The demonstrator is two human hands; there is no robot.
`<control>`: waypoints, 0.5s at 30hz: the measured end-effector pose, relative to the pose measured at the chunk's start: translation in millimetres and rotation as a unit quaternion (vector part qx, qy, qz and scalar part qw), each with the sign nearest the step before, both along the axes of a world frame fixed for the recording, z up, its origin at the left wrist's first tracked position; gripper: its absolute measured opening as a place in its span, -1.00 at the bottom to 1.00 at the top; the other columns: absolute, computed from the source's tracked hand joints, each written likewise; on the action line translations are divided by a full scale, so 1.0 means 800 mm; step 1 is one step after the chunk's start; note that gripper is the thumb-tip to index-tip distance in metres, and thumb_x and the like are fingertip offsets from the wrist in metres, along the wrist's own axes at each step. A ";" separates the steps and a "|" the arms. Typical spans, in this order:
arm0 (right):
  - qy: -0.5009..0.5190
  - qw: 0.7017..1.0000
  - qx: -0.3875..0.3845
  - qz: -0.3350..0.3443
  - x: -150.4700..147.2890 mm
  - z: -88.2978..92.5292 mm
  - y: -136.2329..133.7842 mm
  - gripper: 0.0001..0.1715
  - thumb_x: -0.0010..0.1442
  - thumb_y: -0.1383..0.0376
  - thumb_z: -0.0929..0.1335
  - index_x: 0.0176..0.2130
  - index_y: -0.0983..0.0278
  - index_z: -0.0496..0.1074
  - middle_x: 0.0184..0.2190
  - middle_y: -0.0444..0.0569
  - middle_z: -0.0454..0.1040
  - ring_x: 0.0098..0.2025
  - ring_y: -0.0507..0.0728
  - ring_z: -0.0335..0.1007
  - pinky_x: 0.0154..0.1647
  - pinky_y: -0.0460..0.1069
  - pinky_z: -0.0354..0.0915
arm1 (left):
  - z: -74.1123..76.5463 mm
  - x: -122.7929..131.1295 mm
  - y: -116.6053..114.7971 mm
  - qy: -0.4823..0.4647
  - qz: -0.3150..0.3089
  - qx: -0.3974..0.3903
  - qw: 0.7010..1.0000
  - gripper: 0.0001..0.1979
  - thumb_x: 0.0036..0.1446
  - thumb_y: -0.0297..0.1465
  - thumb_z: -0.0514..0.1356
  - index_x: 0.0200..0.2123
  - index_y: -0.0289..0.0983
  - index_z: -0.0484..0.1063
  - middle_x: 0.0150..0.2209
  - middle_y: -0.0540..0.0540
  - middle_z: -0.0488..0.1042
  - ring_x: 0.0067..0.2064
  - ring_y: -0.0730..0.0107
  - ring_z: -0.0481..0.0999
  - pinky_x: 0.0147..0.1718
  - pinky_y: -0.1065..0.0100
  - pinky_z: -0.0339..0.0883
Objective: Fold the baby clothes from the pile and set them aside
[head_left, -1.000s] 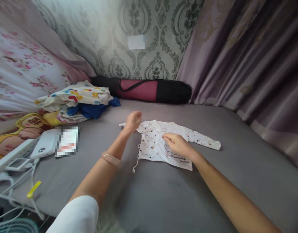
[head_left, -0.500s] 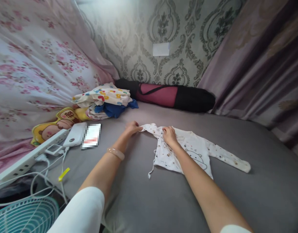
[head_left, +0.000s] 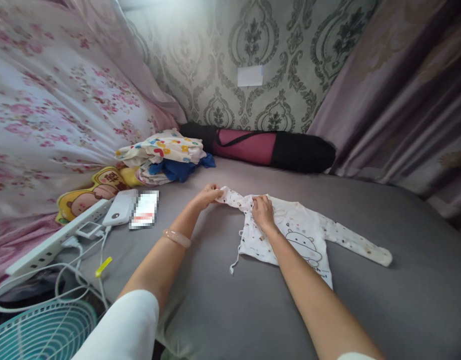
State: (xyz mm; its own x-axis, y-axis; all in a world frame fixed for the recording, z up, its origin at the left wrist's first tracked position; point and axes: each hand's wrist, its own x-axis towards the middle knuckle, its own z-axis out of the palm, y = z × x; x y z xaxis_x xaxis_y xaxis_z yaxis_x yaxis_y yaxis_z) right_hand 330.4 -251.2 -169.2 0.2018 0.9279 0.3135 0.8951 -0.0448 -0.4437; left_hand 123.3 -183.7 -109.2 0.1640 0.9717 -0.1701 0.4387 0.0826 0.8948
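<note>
The grey bed sheet (head_left: 230, 310) lies open from 3 to 6 o'clock of my hands, bounded by the rolled bag (head_left: 268, 147) against the wall at 12, the pile of clothes (head_left: 166, 152) at 11 and the power strip (head_left: 53, 242) at the bed's edge near 8. The baby shirt (head_left: 301, 232) lies flat mid-bed, its far sleeve stretched towards 4 o'clock. My left hand (head_left: 209, 192) pinches the near sleeve's tip, while my right hand (head_left: 263, 212), at 3 o'clock of the left, presses flat on the shirt's shoulder.
</note>
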 end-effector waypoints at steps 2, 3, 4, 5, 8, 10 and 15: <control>-0.003 1.000 -0.003 -0.002 -0.001 0.002 -0.001 -0.63 0.33 0.38 0.16 -0.03 0.33 0.46 -0.04 0.09 0.38 -0.04 0.17 0.23 0.04 -0.01 0.09 | 0.005 -0.001 -0.004 -0.025 0.008 -0.011 1.000 -0.82 -0.08 -0.47 0.19 -0.33 -0.26 0.29 -0.46 0.03 0.40 -0.40 0.44 0.48 -0.46 0.45 0.40; -0.006 1.000 -0.006 -0.002 -0.002 0.003 -0.002 -0.63 0.33 0.37 0.15 -0.03 0.33 0.46 -0.04 0.09 0.38 -0.04 0.17 0.23 0.04 -0.01 0.09 | 0.007 -0.002 -0.005 -0.037 0.011 -0.016 0.999 -0.76 -0.08 -0.48 0.20 -0.27 -0.26 0.30 -0.42 0.02 0.44 -0.38 0.43 0.50 -0.44 0.45 0.41; -0.009 1.000 -0.009 -0.002 -0.003 0.005 -0.003 -0.62 0.34 0.36 0.15 -0.02 0.32 0.46 -0.04 0.09 0.38 -0.04 0.17 0.23 0.04 -0.01 0.09 | 0.008 -0.004 -0.007 -0.051 0.011 -0.027 0.998 -0.72 -0.09 -0.48 0.21 -0.23 -0.26 0.32 -0.38 -0.01 0.47 -0.36 0.42 0.51 -0.43 0.45 0.42; -0.012 1.000 -0.012 -0.003 -0.003 0.006 -0.004 -0.62 0.35 0.35 0.15 -0.01 0.31 0.45 -0.04 0.09 0.37 -0.04 0.17 0.23 0.04 -0.01 0.09 | 0.009 -0.007 -0.007 -0.069 0.008 -0.042 0.997 -0.70 -0.09 -0.46 0.22 -0.20 -0.26 0.34 -0.35 -0.03 0.49 -0.34 0.41 0.52 -0.42 0.45 0.42; -0.026 1.000 -0.017 -0.006 -0.006 0.010 -0.008 -0.63 0.36 0.33 0.15 -0.01 0.28 0.45 -0.02 0.08 0.36 -0.04 0.17 0.22 0.01 -0.01 0.10 | 0.008 -0.018 -0.006 -0.127 0.004 -0.083 0.988 -0.72 -0.11 -0.38 0.29 -0.26 -0.31 0.41 -0.38 -0.07 0.52 -0.36 0.38 0.53 -0.41 0.42 0.41; -0.036 0.999 -0.018 -0.010 -0.008 0.012 -0.011 -0.64 0.36 0.31 0.16 -0.01 0.26 0.44 -0.01 0.07 0.35 -0.04 0.18 0.21 0.00 0.00 0.11 | 0.005 -0.026 -0.002 -0.135 0.028 -0.067 0.988 -0.72 -0.15 -0.31 0.34 -0.35 -0.33 0.42 -0.46 -0.06 0.49 -0.42 0.39 0.50 -0.43 0.41 0.38; -0.053 0.998 -0.026 -0.017 -0.012 0.014 -0.014 -0.65 0.35 0.30 0.17 0.01 0.26 0.42 -0.01 0.08 0.33 -0.02 0.19 0.19 0.00 0.01 0.11 | -0.006 -0.033 0.006 -0.066 0.096 0.031 0.993 -0.65 -0.16 -0.20 0.34 -0.47 -0.28 0.28 -0.56 0.05 0.35 -0.51 0.47 0.41 -0.51 0.45 0.28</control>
State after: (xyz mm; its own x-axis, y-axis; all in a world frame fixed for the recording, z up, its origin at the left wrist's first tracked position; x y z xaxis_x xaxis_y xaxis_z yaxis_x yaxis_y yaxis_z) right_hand 320.7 -262.0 -157.9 0.2026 0.9365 0.2863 0.9341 -0.0970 -0.3437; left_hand 97.0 -178.7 -113.8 -0.0076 0.9951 -0.0984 0.2984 0.0962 0.9496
